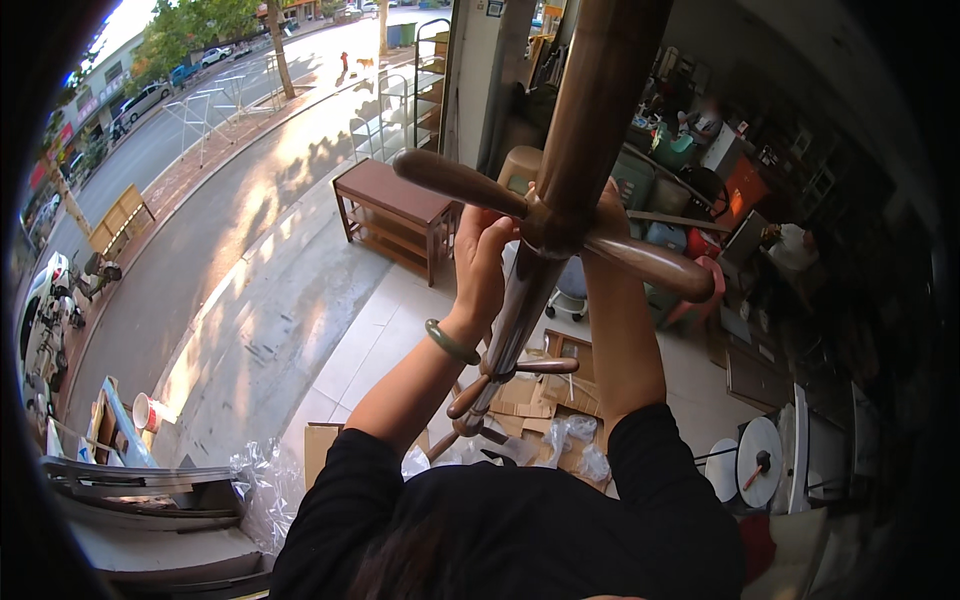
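A brown wooden coat stand (607, 95) rises close in front of me, its thick pole tilted and running past the top edge. Rounded pegs stick out from a collar on the pole, and more pegs show lower down. My left hand (483, 262), with a green bangle (452, 342) on its wrist, is closed against the left side of the pole just under a peg. On the opposite side my right hand (608, 212) grips the pole by the collar; pole and peg hide most of its fingers.
Flattened cardboard (540, 398) and clear plastic wrap (592, 462) lie on the tiles below. A brown shelf bench (395, 190) stands ahead to the left. A pink chair (708, 285) and stacked goods crowd the right. Another person (703, 122) is far back; a road (215, 215) runs outside.
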A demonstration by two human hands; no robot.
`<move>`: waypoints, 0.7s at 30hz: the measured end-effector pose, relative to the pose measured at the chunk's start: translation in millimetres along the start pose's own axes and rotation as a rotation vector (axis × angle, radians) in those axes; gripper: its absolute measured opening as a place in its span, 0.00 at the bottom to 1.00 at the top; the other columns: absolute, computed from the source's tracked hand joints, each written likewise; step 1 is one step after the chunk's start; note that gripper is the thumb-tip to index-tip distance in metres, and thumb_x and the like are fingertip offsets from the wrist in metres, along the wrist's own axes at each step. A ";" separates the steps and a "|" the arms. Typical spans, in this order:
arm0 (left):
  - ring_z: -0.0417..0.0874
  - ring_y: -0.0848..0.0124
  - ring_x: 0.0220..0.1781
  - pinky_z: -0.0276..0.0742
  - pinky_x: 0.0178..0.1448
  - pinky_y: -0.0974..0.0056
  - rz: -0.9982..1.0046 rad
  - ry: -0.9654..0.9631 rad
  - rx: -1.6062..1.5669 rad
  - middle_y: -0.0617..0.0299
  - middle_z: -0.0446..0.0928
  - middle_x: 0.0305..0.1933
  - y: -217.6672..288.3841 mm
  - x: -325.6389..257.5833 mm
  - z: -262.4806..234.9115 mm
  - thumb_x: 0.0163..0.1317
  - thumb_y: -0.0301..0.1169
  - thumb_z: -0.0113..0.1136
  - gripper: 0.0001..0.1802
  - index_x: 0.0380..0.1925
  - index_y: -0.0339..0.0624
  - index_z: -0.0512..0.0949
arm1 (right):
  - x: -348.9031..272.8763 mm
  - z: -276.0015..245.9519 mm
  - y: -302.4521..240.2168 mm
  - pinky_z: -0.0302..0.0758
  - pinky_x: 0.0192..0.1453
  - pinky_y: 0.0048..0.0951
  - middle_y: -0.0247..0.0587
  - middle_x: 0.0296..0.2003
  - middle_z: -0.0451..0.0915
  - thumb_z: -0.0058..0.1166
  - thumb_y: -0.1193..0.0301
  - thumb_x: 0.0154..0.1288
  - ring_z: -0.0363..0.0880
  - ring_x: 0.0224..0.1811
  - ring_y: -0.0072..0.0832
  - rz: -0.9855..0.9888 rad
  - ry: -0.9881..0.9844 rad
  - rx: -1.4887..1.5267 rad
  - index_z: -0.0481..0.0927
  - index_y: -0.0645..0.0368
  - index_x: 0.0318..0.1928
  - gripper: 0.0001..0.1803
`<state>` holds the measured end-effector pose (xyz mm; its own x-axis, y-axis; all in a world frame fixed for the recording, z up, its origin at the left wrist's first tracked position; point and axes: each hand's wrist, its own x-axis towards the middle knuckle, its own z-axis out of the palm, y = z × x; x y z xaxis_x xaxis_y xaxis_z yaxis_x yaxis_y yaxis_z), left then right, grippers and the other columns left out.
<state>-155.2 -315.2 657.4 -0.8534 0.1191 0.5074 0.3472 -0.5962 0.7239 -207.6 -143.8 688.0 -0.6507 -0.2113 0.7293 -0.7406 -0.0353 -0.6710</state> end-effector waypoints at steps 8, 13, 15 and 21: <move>0.72 0.64 0.61 0.68 0.65 0.61 0.226 -0.017 0.119 0.49 0.70 0.60 -2.9 -5.9 19.8 0.70 0.45 0.51 0.33 0.66 0.32 0.60 | -20.7 50.6 -44.6 0.76 0.42 0.23 0.38 0.35 0.76 0.55 0.73 0.66 0.77 0.34 0.22 0.102 0.870 0.193 0.70 0.66 0.49 0.15; 0.63 0.56 0.71 0.57 0.74 0.56 0.599 -0.088 0.294 0.47 0.58 0.71 -8.1 -27.6 31.1 0.62 0.41 0.62 0.44 0.70 0.29 0.55 | -18.1 72.1 -60.1 0.72 0.43 0.21 0.33 0.33 0.72 0.60 0.77 0.63 0.73 0.36 0.17 -0.146 0.989 0.233 0.64 0.58 0.37 0.14; 0.71 0.66 0.61 0.65 0.67 0.63 0.259 0.042 0.091 0.52 0.71 0.61 -7.4 -21.1 28.4 0.68 0.48 0.58 0.37 0.66 0.29 0.63 | -28.6 77.6 -57.2 0.71 0.46 0.21 0.33 0.33 0.72 0.61 0.77 0.63 0.73 0.37 0.16 -0.234 0.954 0.156 0.65 0.58 0.38 0.15; 0.77 0.76 0.51 0.72 0.56 0.71 0.201 -0.016 0.001 0.59 0.79 0.49 2.4 7.6 19.1 0.74 0.54 0.45 0.34 0.58 0.29 0.72 | -74.4 83.5 -41.2 0.68 0.62 0.28 0.40 0.49 0.74 0.56 0.78 0.68 0.73 0.53 0.26 -0.293 0.700 -0.115 0.68 0.64 0.55 0.18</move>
<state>-153.4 -300.5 672.0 -0.7609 0.0104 0.6488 0.5100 -0.6085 0.6080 -114.7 -208.2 650.3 -0.3514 0.4605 0.8151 -0.8869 0.1151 -0.4474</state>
